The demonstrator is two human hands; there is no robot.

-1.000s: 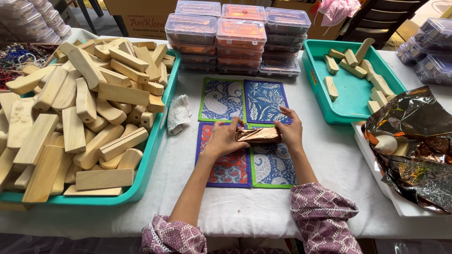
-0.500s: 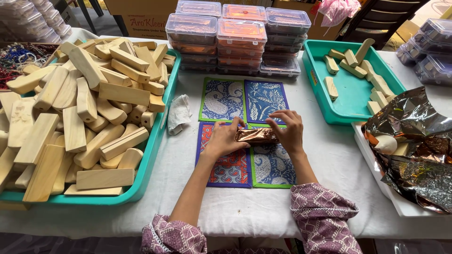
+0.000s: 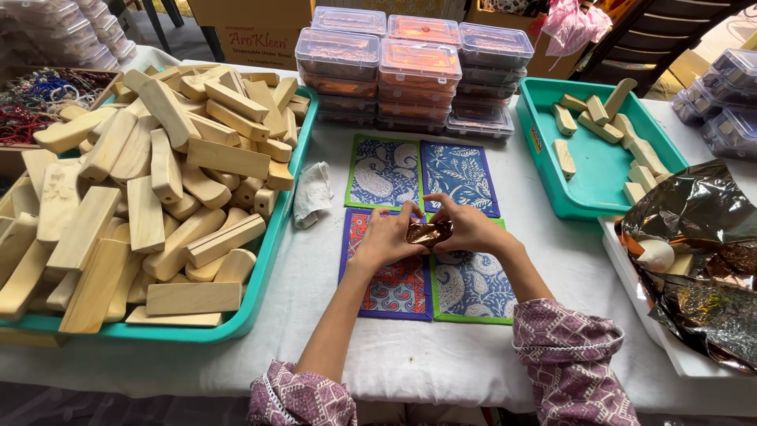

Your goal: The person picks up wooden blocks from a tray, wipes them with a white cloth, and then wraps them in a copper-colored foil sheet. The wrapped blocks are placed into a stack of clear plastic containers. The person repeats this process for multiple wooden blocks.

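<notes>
My left hand (image 3: 386, 235) and my right hand (image 3: 471, 229) meet over the middle of the table, both gripping a small piece wrapped in shiny copper-coloured foil (image 3: 426, 233). What the foil covers is hidden. Under the hands lie several patterned fabric mats: a green-edged blue one (image 3: 383, 172), a purple-edged blue one (image 3: 461, 175), a red-and-blue one (image 3: 391, 285) and a green-edged one (image 3: 473, 288).
A teal tray (image 3: 260, 260) heaped with pale wooden blocks fills the left. A second teal tray (image 3: 599, 166) with a few blocks stands at the right. Stacked lidded plastic boxes (image 3: 418, 67) sit behind. Crumpled foil sheets (image 3: 702, 260) lie at far right; a white cloth (image 3: 313, 193) beside the mats.
The hands have drawn closer together around the foil piece, and the foil now looks more tightly crumpled between the fingers. Nothing else has moved.
</notes>
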